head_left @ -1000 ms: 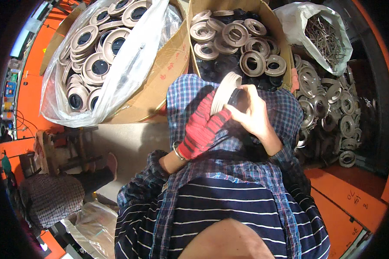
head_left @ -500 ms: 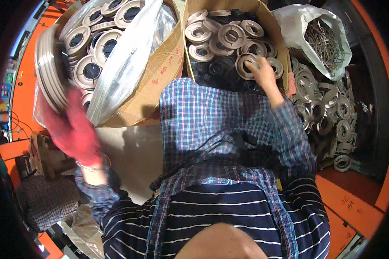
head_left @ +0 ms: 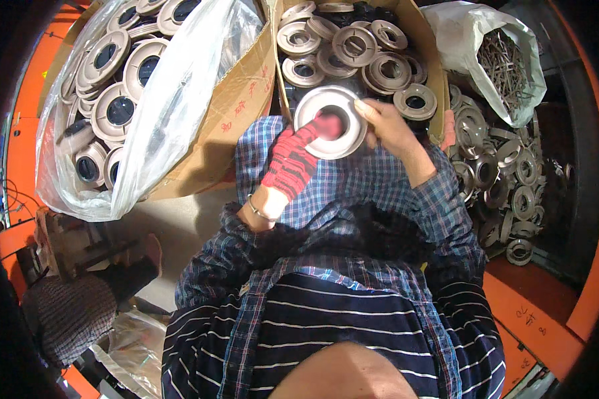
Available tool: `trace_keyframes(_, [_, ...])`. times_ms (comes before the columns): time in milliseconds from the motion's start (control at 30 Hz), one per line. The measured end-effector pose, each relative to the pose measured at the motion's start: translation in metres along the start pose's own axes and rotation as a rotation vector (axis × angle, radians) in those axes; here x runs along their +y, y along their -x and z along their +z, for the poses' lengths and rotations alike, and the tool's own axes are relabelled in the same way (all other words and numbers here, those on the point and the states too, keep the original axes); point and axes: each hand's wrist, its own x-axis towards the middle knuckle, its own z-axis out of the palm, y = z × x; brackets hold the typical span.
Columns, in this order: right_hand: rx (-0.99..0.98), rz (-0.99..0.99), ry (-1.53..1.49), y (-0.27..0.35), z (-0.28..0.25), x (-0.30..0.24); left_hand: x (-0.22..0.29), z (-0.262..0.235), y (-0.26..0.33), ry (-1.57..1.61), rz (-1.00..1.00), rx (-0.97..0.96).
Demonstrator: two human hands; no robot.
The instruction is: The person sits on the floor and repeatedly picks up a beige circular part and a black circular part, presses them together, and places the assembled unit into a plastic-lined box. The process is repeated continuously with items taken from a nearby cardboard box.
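Above my lap, both hands hold a pale grey-beige ring-shaped part [head_left: 308, 104] with a wide round hole and a raised inner collar. My left hand [head_left: 299, 151], in a red and black knit glove, grips its left side, with fingers reaching into the hole; the fingertips are blurred. My bare right hand [head_left: 391, 130] pinches the right rim, thumb on top, other fingers partly hidden behind it. Just beyond the hands, an open cardboard box [head_left: 431, 50] contains several similar rings [head_left: 355, 46], some lying on black pieces.
At the left, a cardboard box [head_left: 227, 126] lined with clear plastic [head_left: 180, 100] holds many rings. A white sack [head_left: 449, 33] of thin metallic-looking strips [head_left: 502, 63] stands at the far right, above a heap of greyer rings [head_left: 522, 203]. A checked-cloth-covered seat [head_left: 70, 312] is at lower left.
My right hand has lifted a ring from the middle box toward my lap. My left hand has come from the stacked rings at the left to this ring; that stack no longer stands there.
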Motion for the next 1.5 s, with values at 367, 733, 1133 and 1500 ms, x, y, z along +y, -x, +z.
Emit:
trace_keyframes(367, [0.044, 0.176, 1.481, -0.02, -0.026, 0.074, 0.002, 0.002, 0.039, -0.543, 0.24, -0.04])
trace_keyframes(733, [0.147, -0.649, 0.899, 0.044, 0.05, -0.032, 0.012, 0.008, 0.057, -0.543, 0.356, -0.185])
trace_keyframes(1133, [0.29, -0.478, 1.004, 0.114, 0.094, -0.056, 0.028, 0.045, 0.102, -0.937, 0.497, -0.207])
trace_keyframes(1500, [0.045, 0.232, -0.624, 0.092, 0.102, -0.015, 0.006, 0.056, 0.105, -1.385, 0.933, -0.247])
